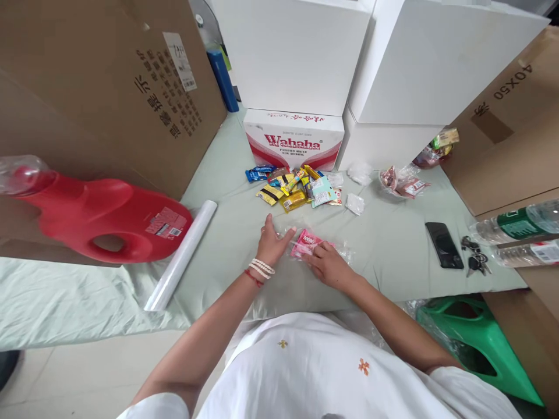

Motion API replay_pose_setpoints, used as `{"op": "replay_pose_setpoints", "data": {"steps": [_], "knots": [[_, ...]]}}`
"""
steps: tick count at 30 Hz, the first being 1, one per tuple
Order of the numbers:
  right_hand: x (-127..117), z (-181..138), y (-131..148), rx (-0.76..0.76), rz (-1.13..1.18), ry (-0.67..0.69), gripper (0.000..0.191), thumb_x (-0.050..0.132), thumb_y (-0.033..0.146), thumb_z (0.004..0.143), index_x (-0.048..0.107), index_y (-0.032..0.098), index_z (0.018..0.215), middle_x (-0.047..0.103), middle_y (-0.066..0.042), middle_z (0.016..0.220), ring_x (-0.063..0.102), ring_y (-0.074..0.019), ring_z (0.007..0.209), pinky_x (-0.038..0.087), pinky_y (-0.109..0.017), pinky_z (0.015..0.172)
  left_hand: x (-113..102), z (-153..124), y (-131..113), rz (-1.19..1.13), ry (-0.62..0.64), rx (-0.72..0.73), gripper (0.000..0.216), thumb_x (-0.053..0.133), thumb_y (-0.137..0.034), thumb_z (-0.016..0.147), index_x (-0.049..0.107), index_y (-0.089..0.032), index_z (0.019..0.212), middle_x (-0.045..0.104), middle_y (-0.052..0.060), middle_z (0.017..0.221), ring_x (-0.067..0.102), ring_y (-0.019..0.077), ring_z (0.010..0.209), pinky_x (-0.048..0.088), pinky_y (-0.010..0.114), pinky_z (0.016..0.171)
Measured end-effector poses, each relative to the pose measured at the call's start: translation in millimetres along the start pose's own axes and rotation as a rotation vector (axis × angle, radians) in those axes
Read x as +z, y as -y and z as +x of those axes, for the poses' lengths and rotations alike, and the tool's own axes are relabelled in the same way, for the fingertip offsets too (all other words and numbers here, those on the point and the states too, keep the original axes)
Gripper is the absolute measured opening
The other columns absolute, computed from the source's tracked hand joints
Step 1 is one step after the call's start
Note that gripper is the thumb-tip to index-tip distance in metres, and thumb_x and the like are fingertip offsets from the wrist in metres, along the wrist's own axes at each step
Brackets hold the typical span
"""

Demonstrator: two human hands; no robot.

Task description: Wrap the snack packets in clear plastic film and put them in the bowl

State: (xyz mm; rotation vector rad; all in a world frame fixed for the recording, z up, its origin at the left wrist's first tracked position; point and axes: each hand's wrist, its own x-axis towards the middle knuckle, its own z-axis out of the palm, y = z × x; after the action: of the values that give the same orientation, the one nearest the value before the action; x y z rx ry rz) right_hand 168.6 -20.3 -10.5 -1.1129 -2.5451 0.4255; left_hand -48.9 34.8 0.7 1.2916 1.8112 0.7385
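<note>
A pink snack packet (307,241) lies inside a clear plastic bag (345,251) on the pale green cloth (384,244). My left hand (273,241) rests flat on the bag's left end, fingers stretched out, a bead bracelet at its wrist. My right hand (328,263) presses on the bag's right part with fingers curled at the pink packet's edge. Just beyond the hands sits a pile of small wrapped snacks (297,189).
A roll of clear film (183,253) and a red jug (109,224) lie at left. A Wahaha carton (293,139) and white boxes stand behind. To the right are filled clear bags (404,181), a phone (444,245), keys (474,256), bottles (519,224) and a green stool (476,337).
</note>
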Motion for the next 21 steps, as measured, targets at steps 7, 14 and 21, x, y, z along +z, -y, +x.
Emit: {"op": "replay_pose_setpoints", "data": {"steps": [7, 14, 21], "knots": [[-4.1, 18.8, -13.6, 0.39, 0.331, -0.297, 0.06, 0.064, 0.035, 0.092, 0.046, 0.017, 0.147, 0.062, -0.013, 0.114, 0.061, -0.0248, 0.097, 0.053, -0.04, 0.087, -2.2, 13.6, 8.3, -0.009, 0.052, -0.034, 0.118, 0.09, -0.035, 0.063, 0.026, -0.016, 0.16, 0.06, 0.016, 0.137, 0.066, 0.0205, 0.097, 0.053, 0.035, 0.091], [1.1, 37.2, -20.1, 0.646, 0.344, -0.185, 0.038, 0.052, 0.022, 0.094, 0.07, 0.02, 0.126, 0.063, -0.004, 0.089, 0.062, -0.0184, 0.079, 0.051, -0.03, 0.078, 14.2, 35.8, -2.4, 0.178, 0.054, 0.043, 0.03, 0.074, -0.029, 0.074, 0.074, -0.019, 0.102, 0.074, 0.005, 0.089, 0.067, 0.0214, 0.086, 0.049, 0.029, 0.08], [-11.3, 26.4, 15.1, 0.32, -0.124, 0.261, 0.053, 0.051, 0.02, 0.099, 0.056, 0.039, 0.148, 0.062, -0.008, 0.112, 0.059, -0.0212, 0.093, 0.041, -0.026, 0.072, 8.3, 46.3, -4.6, 0.075, 0.081, 0.023, 0.008, 0.07, -0.027, 0.071, 0.069, -0.019, 0.074, 0.068, 0.003, 0.072, 0.063, 0.0187, 0.071, 0.046, 0.028, 0.067]]}}
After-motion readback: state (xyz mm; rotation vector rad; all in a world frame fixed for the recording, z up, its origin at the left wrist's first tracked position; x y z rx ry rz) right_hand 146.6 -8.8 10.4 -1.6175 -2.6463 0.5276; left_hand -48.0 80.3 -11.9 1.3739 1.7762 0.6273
